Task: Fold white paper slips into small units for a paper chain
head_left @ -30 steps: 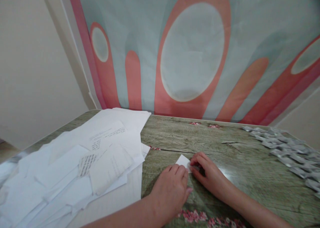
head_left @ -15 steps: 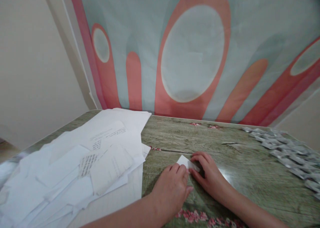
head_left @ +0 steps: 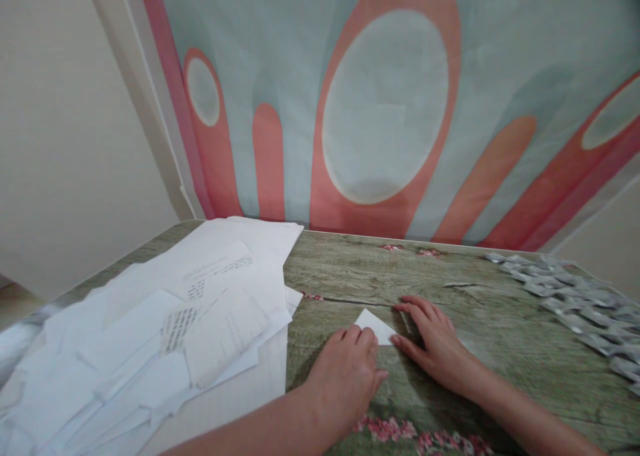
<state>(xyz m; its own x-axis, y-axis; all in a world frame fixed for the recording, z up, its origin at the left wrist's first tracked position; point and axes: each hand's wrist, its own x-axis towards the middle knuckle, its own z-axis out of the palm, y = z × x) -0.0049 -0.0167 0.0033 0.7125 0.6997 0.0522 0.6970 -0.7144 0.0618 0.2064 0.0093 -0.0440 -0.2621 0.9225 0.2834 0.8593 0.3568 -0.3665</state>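
Note:
A small white piece of paper [head_left: 376, 327], triangular in its visible part, lies on the table between my hands. My left hand [head_left: 347, 369] has its fingers curled over the paper's left and lower side, holding it against the tabletop, and covers part of it. At the paper's right corner, the thumb of my right hand [head_left: 434, 339] touches or nearly touches the edge. The other fingers of that hand are stretched out above the wood, apart from the thumb, with nothing between them.
A large loose heap of white paper sheets [head_left: 135, 349], some printed, covers the table's left side. Several rows of folded grey-white paper pieces [head_left: 575, 303] lie along the right. The wood-patterned tabletop [head_left: 345, 269] ends at a wall with a coral and grey-green covering [head_left: 290, 56].
My right hand has slid to the right along the paper and its fingers have spread, uncovering more of the white triangle. My left hand has stayed almost in place.

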